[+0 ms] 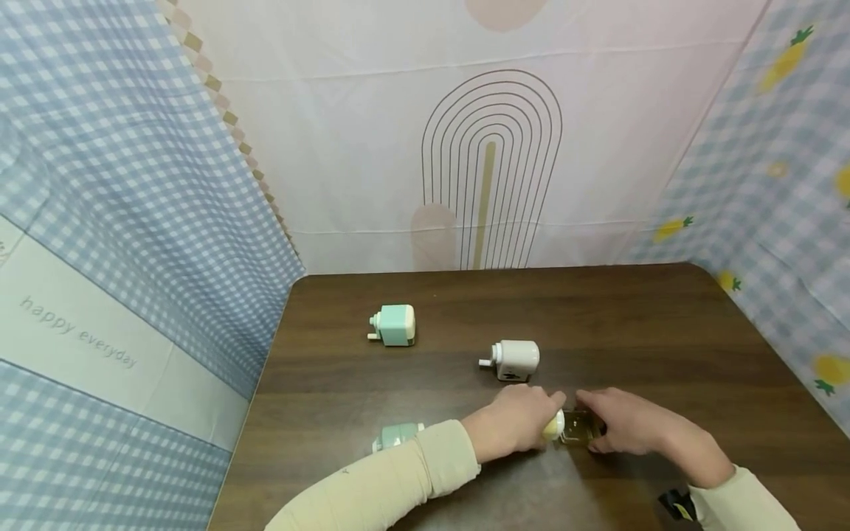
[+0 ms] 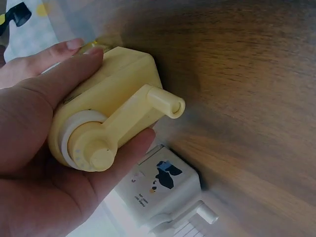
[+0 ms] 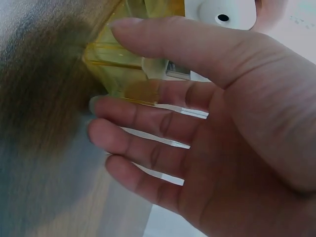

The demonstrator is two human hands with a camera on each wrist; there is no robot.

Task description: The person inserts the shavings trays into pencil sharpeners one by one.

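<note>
My left hand (image 1: 521, 420) grips a yellow crank pencil sharpener (image 2: 136, 74), thumb on one side and fingers on the other. In the left wrist view its crank handle faces the camera. A see-through yellow shavings drawer (image 3: 116, 61) sticks out from the sharpener's white end, just above the wooden table. My right hand (image 1: 627, 420) pinches this drawer between thumb and index finger, while the other fingers extend beside it. A white crank sharpener (image 1: 521, 359) with a dark printed picture stands just beyond the left hand.
A mint sharpener (image 1: 397, 325) stands at the back left of the table (image 1: 319, 369). Another green sharpener (image 1: 397, 434) is partly hidden behind the left sleeve (image 1: 398, 479). A small black and yellow item (image 1: 677, 505) shows by the right cuff. Fabric curtains (image 1: 345, 162) border the table.
</note>
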